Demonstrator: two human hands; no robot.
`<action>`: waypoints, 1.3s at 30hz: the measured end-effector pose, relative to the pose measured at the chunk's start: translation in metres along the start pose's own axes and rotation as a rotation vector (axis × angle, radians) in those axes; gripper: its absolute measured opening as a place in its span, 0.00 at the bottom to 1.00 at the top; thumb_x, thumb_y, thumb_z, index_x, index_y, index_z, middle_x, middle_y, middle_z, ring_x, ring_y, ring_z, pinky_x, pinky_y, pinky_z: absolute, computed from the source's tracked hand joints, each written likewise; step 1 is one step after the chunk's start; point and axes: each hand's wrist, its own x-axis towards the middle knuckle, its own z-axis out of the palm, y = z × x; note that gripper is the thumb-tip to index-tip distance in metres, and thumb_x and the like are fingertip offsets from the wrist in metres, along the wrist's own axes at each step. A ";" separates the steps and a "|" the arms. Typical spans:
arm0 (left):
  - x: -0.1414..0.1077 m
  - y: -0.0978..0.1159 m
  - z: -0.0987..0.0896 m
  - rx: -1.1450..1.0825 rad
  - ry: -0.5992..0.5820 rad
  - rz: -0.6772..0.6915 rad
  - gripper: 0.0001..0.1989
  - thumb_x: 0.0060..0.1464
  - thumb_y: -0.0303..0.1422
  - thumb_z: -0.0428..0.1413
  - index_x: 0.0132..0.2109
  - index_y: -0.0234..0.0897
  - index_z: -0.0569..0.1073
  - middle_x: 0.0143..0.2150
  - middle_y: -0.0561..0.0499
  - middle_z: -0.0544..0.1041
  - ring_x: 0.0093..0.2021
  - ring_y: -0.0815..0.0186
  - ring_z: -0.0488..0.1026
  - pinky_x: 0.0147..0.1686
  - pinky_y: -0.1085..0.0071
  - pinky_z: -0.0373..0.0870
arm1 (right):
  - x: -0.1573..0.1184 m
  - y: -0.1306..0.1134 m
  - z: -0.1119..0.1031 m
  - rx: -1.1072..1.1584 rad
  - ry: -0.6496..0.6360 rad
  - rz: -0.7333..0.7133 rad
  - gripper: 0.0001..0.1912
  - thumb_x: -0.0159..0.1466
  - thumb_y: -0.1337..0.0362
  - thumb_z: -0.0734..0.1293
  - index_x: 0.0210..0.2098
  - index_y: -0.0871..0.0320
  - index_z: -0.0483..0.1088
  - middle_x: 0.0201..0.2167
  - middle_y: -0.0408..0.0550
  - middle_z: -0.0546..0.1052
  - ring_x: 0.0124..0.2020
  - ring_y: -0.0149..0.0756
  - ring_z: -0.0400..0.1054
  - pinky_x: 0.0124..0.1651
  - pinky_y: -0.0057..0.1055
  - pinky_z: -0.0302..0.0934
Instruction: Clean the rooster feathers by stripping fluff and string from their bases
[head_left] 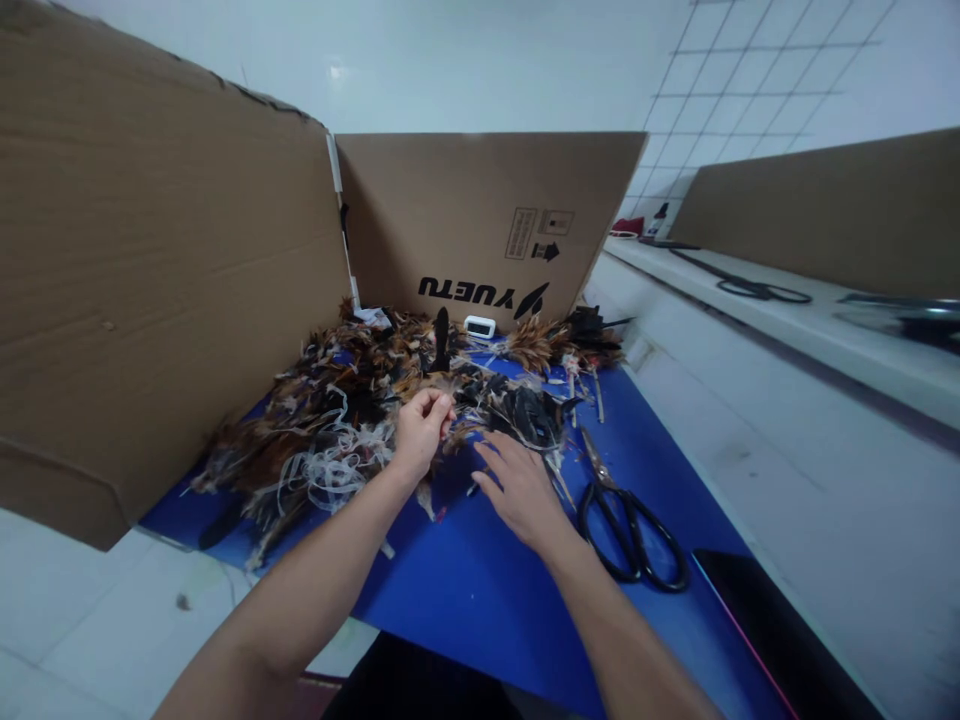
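Note:
My left hand (421, 428) is raised over the front of a feather pile, its thumb and fingers pinched together. A dark upright feather (442, 340) rises just behind it; whether the pinch holds its quill is hidden. My right hand (517, 485) hovers over the blue table (480, 590) with its fingers spread and nothing in them. Brown and black feathers (375, 350) cover the back and left of the table. A tangle of whitish ribbon (326, 475) lies on the feathers left of my left hand. Black-handled scissors (630, 530) lie to the right of my right hand.
Cardboard panels (465, 220) stand behind and along the left side. A small white digital device (480, 327) sits at the back. At the right front edge lies a black phone-like slab (780, 630). Another pair of scissors (757, 290) rests on the right ledge (840, 340).

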 end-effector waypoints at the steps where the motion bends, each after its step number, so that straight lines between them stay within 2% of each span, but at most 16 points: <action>1: 0.000 0.001 0.001 -0.006 0.002 -0.008 0.11 0.51 0.38 0.55 0.29 0.34 0.68 0.22 0.56 0.67 0.16 0.78 0.58 0.16 0.80 0.53 | 0.002 -0.006 0.002 0.007 -0.015 -0.025 0.20 0.65 0.59 0.59 0.54 0.56 0.65 0.58 0.53 0.64 0.60 0.45 0.54 0.56 0.44 0.51; 6: -0.002 0.003 0.002 -0.051 -0.009 -0.022 0.11 0.50 0.38 0.56 0.29 0.34 0.68 0.22 0.57 0.67 0.17 0.78 0.58 0.16 0.80 0.54 | 0.015 -0.029 0.016 0.016 -0.102 -0.083 0.25 0.64 0.54 0.60 0.58 0.57 0.60 0.61 0.54 0.61 0.63 0.45 0.48 0.57 0.44 0.48; 10: -0.002 0.002 0.002 -0.063 -0.019 -0.036 0.11 0.51 0.38 0.55 0.29 0.35 0.67 0.21 0.57 0.66 0.17 0.78 0.58 0.17 0.80 0.55 | 0.021 -0.036 0.026 0.024 -0.153 -0.114 0.27 0.64 0.52 0.59 0.59 0.56 0.58 0.62 0.54 0.59 0.64 0.46 0.46 0.57 0.47 0.46; 17: 0.000 -0.003 0.002 -0.063 -0.014 -0.027 0.11 0.51 0.39 0.54 0.30 0.34 0.68 0.22 0.57 0.67 0.16 0.78 0.58 0.16 0.80 0.55 | 0.019 -0.032 0.029 0.006 -0.188 -0.088 0.27 0.65 0.51 0.56 0.59 0.59 0.58 0.61 0.55 0.60 0.63 0.46 0.48 0.59 0.48 0.43; 23: 0.001 -0.006 0.001 -0.060 -0.006 -0.030 0.11 0.51 0.39 0.55 0.30 0.34 0.67 0.22 0.57 0.68 0.16 0.77 0.58 0.15 0.80 0.55 | 0.013 -0.019 0.022 0.002 -0.194 -0.066 0.26 0.65 0.53 0.57 0.58 0.60 0.60 0.60 0.54 0.62 0.63 0.44 0.49 0.61 0.46 0.44; 27: -0.001 -0.006 0.002 -0.034 -0.012 -0.041 0.11 0.51 0.38 0.54 0.29 0.34 0.68 0.21 0.57 0.68 0.16 0.77 0.58 0.15 0.80 0.54 | 0.009 -0.007 0.014 0.018 -0.174 -0.066 0.21 0.66 0.59 0.57 0.55 0.61 0.64 0.57 0.56 0.66 0.59 0.43 0.56 0.58 0.44 0.51; 31: -0.003 -0.006 0.003 -0.003 -0.032 -0.049 0.11 0.51 0.38 0.54 0.29 0.34 0.68 0.21 0.57 0.68 0.16 0.77 0.58 0.15 0.79 0.55 | 0.007 0.002 0.009 0.074 -0.149 -0.111 0.16 0.65 0.68 0.56 0.48 0.58 0.69 0.50 0.54 0.73 0.52 0.39 0.64 0.53 0.38 0.58; 35: -0.005 -0.007 0.005 0.028 -0.061 -0.044 0.11 0.52 0.38 0.54 0.28 0.34 0.67 0.21 0.57 0.68 0.16 0.77 0.59 0.16 0.79 0.55 | 0.006 0.005 0.007 0.083 -0.147 -0.107 0.18 0.61 0.76 0.55 0.44 0.57 0.71 0.41 0.50 0.76 0.47 0.36 0.67 0.49 0.34 0.60; 39: -0.008 -0.008 0.008 0.066 -0.102 -0.055 0.11 0.52 0.38 0.54 0.28 0.34 0.67 0.21 0.57 0.68 0.16 0.77 0.59 0.17 0.79 0.55 | 0.006 0.003 0.005 0.055 -0.124 -0.093 0.18 0.61 0.77 0.55 0.42 0.57 0.71 0.38 0.49 0.75 0.43 0.36 0.67 0.47 0.33 0.60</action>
